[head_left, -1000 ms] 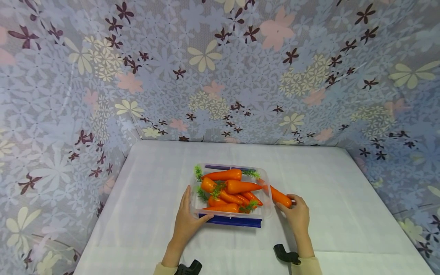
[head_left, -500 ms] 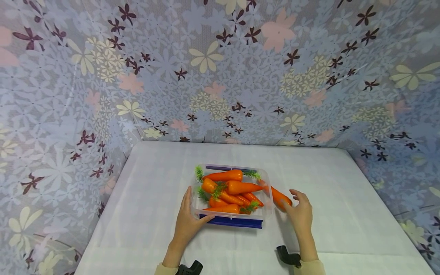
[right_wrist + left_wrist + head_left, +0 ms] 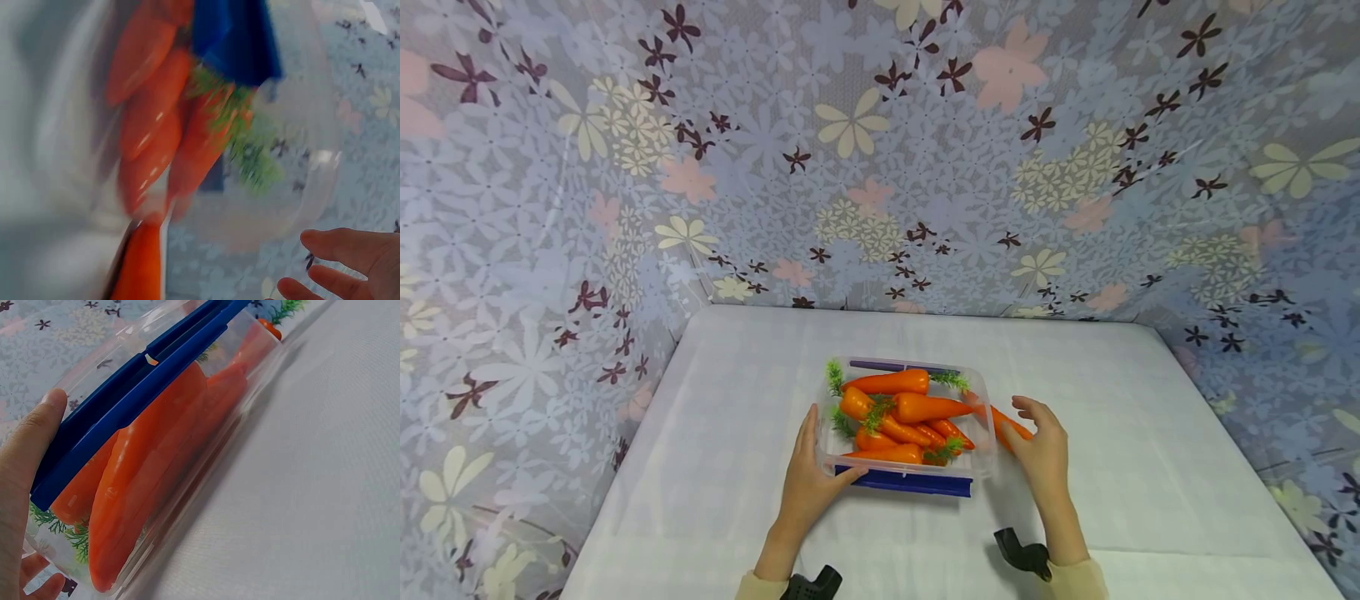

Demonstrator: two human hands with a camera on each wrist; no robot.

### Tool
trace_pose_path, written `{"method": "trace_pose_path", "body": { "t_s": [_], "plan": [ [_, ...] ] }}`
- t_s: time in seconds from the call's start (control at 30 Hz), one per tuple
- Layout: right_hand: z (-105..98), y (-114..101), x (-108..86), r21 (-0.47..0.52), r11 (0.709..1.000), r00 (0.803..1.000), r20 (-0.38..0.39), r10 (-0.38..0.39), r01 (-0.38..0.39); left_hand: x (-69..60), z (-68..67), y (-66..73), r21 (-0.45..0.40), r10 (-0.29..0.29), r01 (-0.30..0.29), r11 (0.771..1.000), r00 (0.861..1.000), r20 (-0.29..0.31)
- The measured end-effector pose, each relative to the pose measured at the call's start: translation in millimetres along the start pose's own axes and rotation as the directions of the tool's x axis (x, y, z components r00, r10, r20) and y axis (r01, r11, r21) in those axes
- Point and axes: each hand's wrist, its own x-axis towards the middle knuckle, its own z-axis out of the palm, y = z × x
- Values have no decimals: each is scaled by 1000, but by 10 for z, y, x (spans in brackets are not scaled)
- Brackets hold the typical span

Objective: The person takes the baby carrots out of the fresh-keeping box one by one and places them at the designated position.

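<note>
Here, clr box (image 3: 917, 472), sev. carrots (image 3: 932, 407) inside, L hand (image 3: 808, 482) gripping corner

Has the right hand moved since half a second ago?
Yes: against the table, the right hand has shifted leftward and slightly forward, nearer the box.

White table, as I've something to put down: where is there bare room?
The table is bare left of the left hand, right of the right hand, and between the container and the backdrop. The middle is crowded: carrots lie in the container, the left hand holds its left side, and a carrot outside lies by its right wall, near the right hand.
</note>
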Motion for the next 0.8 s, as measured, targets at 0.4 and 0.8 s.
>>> {"method": "trace_pose_path", "body": {
  "t_s": [0.4,0.8],
  "plan": [
    [309,-414,45,112,984,973,170,-157,139,8,1,1,15,11,-11,1000,1000,-11],
    [653,-698,47,61,973,938,259,-229,221,7,-11,20,8,-6,6,1000,1000,-1]
  ]
}}
